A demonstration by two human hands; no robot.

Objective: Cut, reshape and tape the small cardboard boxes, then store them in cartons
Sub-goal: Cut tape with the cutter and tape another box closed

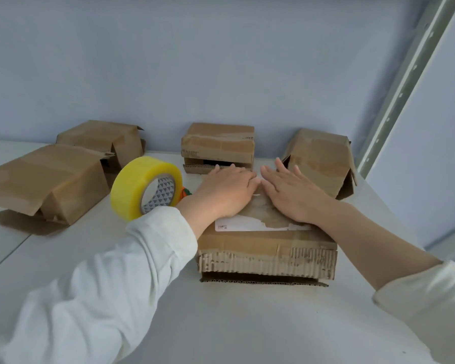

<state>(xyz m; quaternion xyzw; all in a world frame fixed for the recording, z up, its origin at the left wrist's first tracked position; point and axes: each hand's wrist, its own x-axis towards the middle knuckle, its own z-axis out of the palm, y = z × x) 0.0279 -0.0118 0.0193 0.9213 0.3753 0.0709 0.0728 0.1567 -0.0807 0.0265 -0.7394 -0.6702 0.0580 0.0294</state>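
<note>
Lower centre of the frame, on the white table [221, 324], sits the small cardboard box [268, 248] now being worked on. Its top carries a torn white label [242, 224] and what looks like glossy tape, and its near edge shows raw corrugated board with a flap poking out underneath. Both hands lie flat on the top with straight fingers, the left hand [226, 190] and the right hand [292, 195] side by side, fingertips nearly meeting; neither grips anything. They seem to be pressing the top down or smoothing tape over it.

Just left of the left wrist a yellow tape roll [146, 187] stands on edge, with a small orange object [185, 193] behind it, too hidden to identify.

Four more boxes stand further back: two at the left [45, 179] [100, 137], one at centre back [218, 145], one at the right [318, 158]. All look taped on top but have open or loose ends, so I judge the reshaping and taping to be partly done. No carton is in view, so storing is likely still ahead.

Behind the table is a plain pale blue wall [195, 61], and a perforated metal upright [405, 74] runs down the upper right of the frame.
</note>
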